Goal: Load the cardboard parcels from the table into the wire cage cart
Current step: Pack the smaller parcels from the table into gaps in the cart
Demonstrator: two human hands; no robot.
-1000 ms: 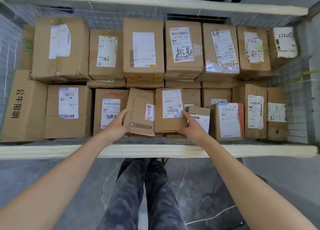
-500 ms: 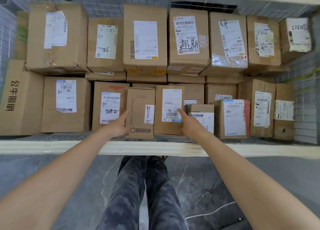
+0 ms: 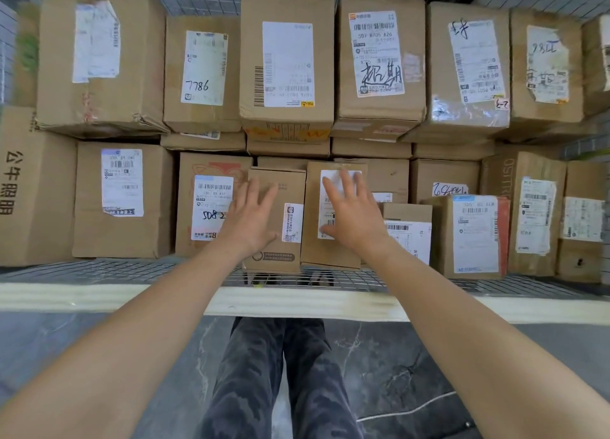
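Cart (image 3: 99, 296) near full, boxes (image 3: 287, 62) in packed rows across upper frame. Centre frame, front row: two small parcels side by side, touching. Left hand (image 3: 251, 220) over plain parcel (image 3: 292, 187), fingers spread straight, gripping nothing. Right hand (image 3: 356, 217) over labelled parcel (image 3: 330, 253), same wide splay. Contact or hover: cannot tell. Best, I reckon: press both down evenly, snug against neighbours, no tilt.

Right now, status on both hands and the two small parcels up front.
Left hand open, spread over left small parcel. Right hand open, over right small parcel. Both parcels sit in wire cage cart, front row. No obstruction seen.
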